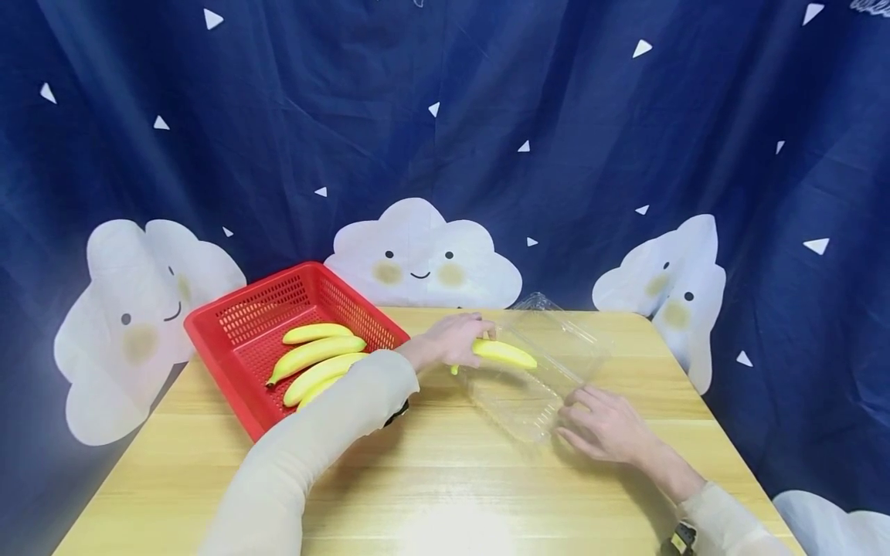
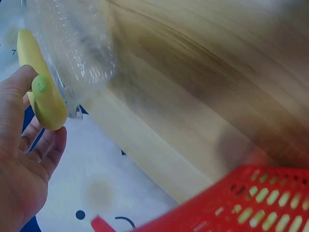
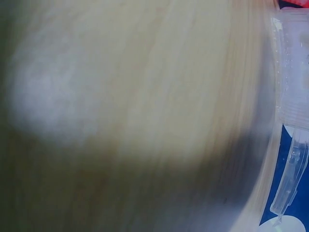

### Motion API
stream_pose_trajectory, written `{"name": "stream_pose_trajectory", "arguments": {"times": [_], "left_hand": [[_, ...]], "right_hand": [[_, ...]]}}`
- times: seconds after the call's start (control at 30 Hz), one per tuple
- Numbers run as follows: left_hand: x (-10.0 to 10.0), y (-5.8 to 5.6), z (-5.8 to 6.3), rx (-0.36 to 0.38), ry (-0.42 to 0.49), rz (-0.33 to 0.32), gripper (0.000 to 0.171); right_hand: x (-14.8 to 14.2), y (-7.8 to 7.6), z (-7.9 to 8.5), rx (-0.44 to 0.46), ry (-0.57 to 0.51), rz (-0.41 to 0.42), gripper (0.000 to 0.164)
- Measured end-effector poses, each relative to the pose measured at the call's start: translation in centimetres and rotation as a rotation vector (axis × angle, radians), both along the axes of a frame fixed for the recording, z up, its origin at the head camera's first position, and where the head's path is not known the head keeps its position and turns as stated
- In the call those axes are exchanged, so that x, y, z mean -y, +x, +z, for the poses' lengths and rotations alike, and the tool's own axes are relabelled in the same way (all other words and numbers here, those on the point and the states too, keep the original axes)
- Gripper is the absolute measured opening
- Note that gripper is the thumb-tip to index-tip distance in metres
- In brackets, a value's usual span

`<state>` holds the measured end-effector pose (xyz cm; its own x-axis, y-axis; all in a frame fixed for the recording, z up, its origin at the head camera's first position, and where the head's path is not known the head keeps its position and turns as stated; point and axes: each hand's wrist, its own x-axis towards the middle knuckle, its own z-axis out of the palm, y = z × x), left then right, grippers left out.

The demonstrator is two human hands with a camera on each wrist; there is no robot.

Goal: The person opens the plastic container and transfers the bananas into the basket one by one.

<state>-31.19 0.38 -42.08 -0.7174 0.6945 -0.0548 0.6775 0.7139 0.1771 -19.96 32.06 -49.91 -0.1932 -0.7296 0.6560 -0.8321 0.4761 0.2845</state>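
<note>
My left hand [image 1: 455, 340] grips a yellow banana [image 1: 506, 354] near its stem end and holds it over a clear plastic clamshell box [image 1: 518, 409]. In the left wrist view the banana [image 2: 42, 96] lies between thumb and fingers of the hand [image 2: 21, 150], its greenish tip toward the camera. The box's lid stands raised toward the back right. My right hand [image 1: 608, 425] is at the box's right front side, fingers bent loosely by its edge. The right wrist view shows the box [image 3: 294, 72] at its right edge and none of the hand.
To the left stands a red plastic basket [image 1: 229, 371] with perforated walls, several bananas [image 1: 316, 359] lying in it. My left forearm passes over its front right corner. The wooden table [image 1: 487, 486] ends at a dark blue curtain [image 1: 431, 139] with cloud faces.
</note>
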Motion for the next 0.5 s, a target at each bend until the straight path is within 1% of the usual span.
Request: {"name": "stream_pose_trajectory", "arguments": {"times": [0.2, 0.4, 0.5], "left_hand": [[1.3, -0.1, 0.6, 0.021, 0.014, 0.016, 0.053], [2.3, -0.2, 1.4, 0.01, 0.027, 0.026, 0.052], [2.8, -0.1, 1.8, 0.016, 0.029, 0.033, 0.052]], "right_hand": [[0.1, -0.2, 0.0, 0.002, -0.006, 0.006, 0.039], [0.1, -0.2, 0.0, 0.004, -0.013, 0.011, 0.036], [0.1, -0.2, 0.1, 0.006, -0.01, 0.008, 0.037]]}}
